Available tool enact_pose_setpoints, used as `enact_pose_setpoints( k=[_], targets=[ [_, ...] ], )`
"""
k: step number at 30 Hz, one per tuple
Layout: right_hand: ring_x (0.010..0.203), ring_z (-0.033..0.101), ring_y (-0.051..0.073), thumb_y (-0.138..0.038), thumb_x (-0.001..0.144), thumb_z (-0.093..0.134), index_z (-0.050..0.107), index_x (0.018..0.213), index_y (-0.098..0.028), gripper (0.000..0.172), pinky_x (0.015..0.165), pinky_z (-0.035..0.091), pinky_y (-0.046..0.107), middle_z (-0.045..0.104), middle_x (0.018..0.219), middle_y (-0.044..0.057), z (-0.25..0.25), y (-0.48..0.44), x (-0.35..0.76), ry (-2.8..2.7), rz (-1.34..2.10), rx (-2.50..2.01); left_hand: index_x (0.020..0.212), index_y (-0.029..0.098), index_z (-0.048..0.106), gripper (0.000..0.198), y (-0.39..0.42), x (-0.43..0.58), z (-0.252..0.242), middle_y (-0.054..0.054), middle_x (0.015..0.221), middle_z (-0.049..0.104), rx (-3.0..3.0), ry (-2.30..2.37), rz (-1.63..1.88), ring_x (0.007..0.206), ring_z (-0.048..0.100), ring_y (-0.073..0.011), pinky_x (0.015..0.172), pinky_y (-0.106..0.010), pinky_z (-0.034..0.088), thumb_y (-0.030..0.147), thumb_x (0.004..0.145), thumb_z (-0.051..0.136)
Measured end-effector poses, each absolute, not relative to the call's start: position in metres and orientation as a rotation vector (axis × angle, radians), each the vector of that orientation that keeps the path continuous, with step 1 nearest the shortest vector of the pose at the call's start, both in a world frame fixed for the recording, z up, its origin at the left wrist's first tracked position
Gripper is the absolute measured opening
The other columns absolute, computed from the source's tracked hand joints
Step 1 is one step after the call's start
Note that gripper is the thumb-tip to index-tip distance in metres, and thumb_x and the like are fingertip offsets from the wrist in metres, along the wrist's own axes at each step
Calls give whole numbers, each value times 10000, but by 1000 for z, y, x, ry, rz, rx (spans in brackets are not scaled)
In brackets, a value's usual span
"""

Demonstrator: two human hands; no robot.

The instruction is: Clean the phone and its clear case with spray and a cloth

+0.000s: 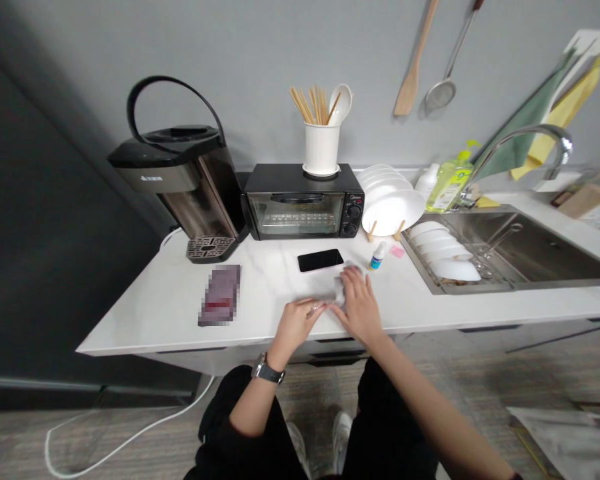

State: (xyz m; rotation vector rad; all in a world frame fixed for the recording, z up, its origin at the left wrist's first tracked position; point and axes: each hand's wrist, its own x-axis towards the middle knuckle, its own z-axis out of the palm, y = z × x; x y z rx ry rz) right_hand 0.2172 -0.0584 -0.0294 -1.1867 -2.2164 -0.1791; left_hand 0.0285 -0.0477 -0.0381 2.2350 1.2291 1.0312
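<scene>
The left hand (295, 324) pinches blurred clear film (325, 297); the right hand (361, 303), fingers spread, sits at its other end, contact unclear. A smartphone (321, 260) lies just beyond, a small bottle (377, 256) rightward. The desk's (267, 283) front edge is near both wrists; room stretches sideways toward the sink (570, 283).

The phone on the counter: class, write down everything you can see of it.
The phone is a slim rectangle with rounded corners, a glossy black, glass-like face and a pale edge along its near side. Its screen is dark. It lies flat, face up, on the white countertop, long sides running roughly left to right, in front of the black toaster oven. The right hand is close to its right end; blur hides whether they touch.
</scene>
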Motion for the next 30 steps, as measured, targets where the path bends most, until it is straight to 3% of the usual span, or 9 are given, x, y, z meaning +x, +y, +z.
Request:
enact_pose_setpoints(
  k=[6, 11, 18, 26, 30],
  targets=[
    [1431, 438, 391, -583, 1026, 473, 546, 1395, -95, 616, 1208, 300, 645, 605, 1372, 227, -30, -50, 216, -2267, -138, -1063, 850, 168, 749, 224, -48, 28, -38, -51, 809, 729, 2231, 1234, 1025, 714, 663, -174, 711, -268, 511, 146, 980, 567],
    [1471, 396, 379, -631, 1030, 419, 433, 1516, -79, 736, 1218, 308, 618, 548, 1463, 236, -28, -49, 214, -2355, -127, -954, 786, 160, 727, 226, -47, 29, -38, -52, 766, 718, 2208, 1266, 1046, 686, 652, -177, 687, -269, 506, 93, 934, 570],
    [1461, 411, 387, -691, 1012, 401, 450, 1511, -79, 792, 1209, 304, 636, 556, 1455, 238, -27, -51, 210, -2360, -123, -974, 813, 162, 742, 157, -46, 27, -38, -47, 770, 734, 2179, 1214, 1071, 712, 680, -190, 699, -273, 526, 88, 888, 626],
    [1457, 422, 396, -623, 1029, 427, 436, 1519, -80, 732, 1202, 304, 655, 555, 1462, 249, -27, -44, 216, -2289, -137, -1083, 797, 166, 743, 222, -46, 29, -39, -44, 754, 735, 2145, 1213, 1078, 663, 671, -173, 663, -260, 525, 177, 969, 603],
    [1516, 329, 416, -642, 1025, 406, 405, 1521, -16, 798, 1199, 309, 662, 529, 1476, 281, -28, -44, 216, -2312, -144, -1062, 866, 175, 752, 198, -46, 29, -40, -57, 823, 756, 2181, 1231, 1073, 743, 697, -189, 732, -278, 545, 144, 964, 583]
  ],
)
